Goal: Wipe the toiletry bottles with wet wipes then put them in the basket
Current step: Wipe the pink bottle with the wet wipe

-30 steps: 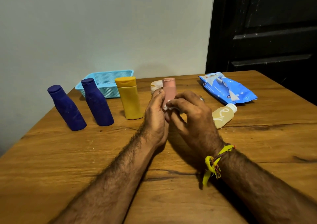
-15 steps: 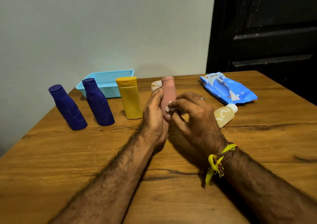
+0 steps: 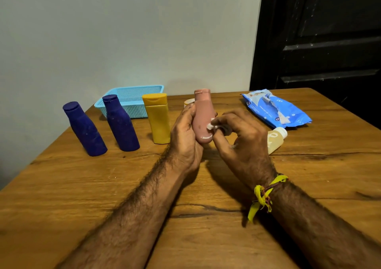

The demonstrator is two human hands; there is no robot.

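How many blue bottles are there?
2. Both blue bottles stand on the table's left side: one is farthest left, the other is just right of it, in front of the basket. None seems hidden.

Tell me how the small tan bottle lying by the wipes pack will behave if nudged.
The small tan bottle lies on its side on the wooden table, so it will probably roll. It looks rounded and small, so likely light. It lies just in front of the wipes pack, which might stop it.
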